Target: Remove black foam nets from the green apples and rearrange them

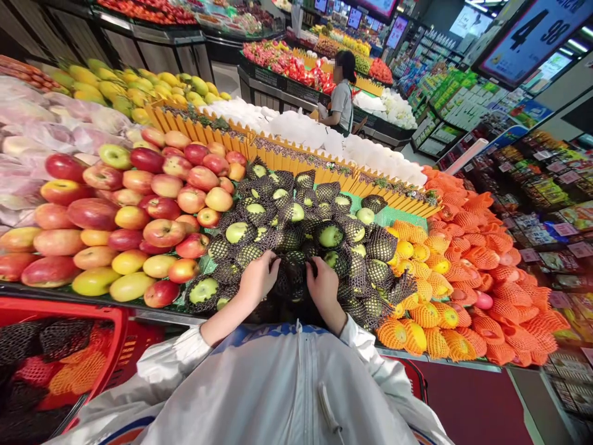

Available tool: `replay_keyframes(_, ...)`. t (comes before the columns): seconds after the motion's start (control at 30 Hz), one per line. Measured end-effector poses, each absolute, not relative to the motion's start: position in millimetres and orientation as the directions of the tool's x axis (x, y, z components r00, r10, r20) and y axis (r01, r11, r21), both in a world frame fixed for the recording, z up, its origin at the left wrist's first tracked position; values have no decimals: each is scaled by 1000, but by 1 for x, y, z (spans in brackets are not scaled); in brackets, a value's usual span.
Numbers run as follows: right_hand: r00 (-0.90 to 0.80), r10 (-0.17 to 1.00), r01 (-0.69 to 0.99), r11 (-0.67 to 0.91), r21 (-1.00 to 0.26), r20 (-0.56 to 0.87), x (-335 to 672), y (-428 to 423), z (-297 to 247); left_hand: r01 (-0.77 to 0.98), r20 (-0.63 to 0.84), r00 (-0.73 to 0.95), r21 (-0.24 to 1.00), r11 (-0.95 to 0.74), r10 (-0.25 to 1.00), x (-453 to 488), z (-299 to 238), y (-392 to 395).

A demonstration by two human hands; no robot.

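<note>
Over the near part of the green apple pile, my left hand (pixel 259 278) and my right hand (pixel 323 283) face each other a short way apart. Between them is a dark fruit in a black foam net (pixel 293 269), its skin mostly hidden by the mesh. Fingers and thumb of each hand are closed on the sides of this net. Around it lie several green apples (pixel 330 235) in black nets, some with bare tops showing.
Red and yellow apples (pixel 164 232) are stacked at left. Yellow fruit in orange-yellow nets (pixel 425 313) and fruit in orange nets (pixel 504 309) lie at right. A red basket (pixel 121 334) holding nets stands lower left. A low yellow fence (pixel 296 159) runs behind; a person (pixel 343 99) stands beyond.
</note>
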State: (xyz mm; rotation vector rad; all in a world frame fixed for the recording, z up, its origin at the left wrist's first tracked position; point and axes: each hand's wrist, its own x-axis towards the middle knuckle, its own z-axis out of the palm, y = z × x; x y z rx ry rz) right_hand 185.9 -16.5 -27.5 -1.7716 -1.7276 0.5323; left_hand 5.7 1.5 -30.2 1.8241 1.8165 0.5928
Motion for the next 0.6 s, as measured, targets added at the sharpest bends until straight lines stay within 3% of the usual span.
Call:
replay_keyframes(0.13, 70, 997, 902, -54, -429, 21, 175, -4, -29, 867, -26, 20, 499, -5, 999, 14, -30, 9)
replay_keyframes(0.3, 66, 991, 932, -104, -348, -119, 173, -1, -31, 898, -57, 43, 439, -14, 997, 23, -42, 15)
replay_keyframes(0.43, 51, 997, 904, -68, -423, -53, 179, -2, -44, 883, -24, 42, 469, -26, 999, 29, -46, 18)
replay_keyframes(0.6, 72, 987, 770, 36, -637, 142, 187, 0, -58, 835, 58, 48, 546, -72, 997, 33, -47, 14)
